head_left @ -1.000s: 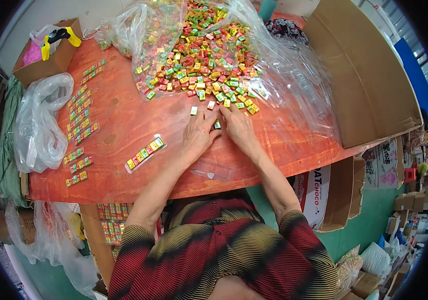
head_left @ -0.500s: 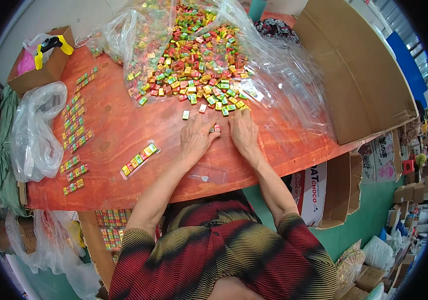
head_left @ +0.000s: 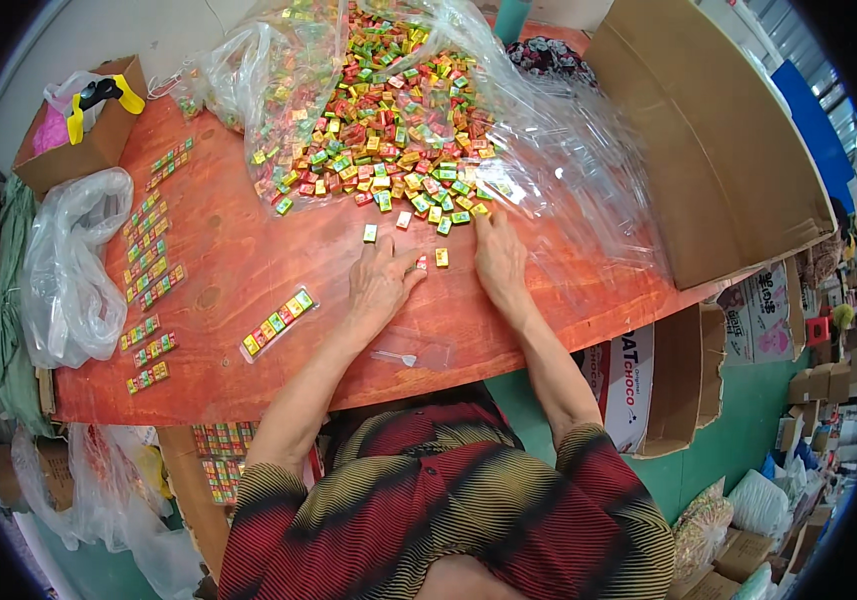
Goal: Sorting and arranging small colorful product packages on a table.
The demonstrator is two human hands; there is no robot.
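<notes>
Left hand (head_left: 376,285) pinches small red-and-white box (head_left: 421,263); small yellow rectangular box (head_left: 441,257) just right, long axis pointing away, left nearer. Right hand (head_left: 501,262): closure unclear.

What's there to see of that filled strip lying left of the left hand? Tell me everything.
The strip is a narrow, clear, plastic-looking tray holding a single row of small yellow, green and red boxes. It lies flat on the reddish wooden table, slanting, its far end rightward, apart from the left hand.
</notes>
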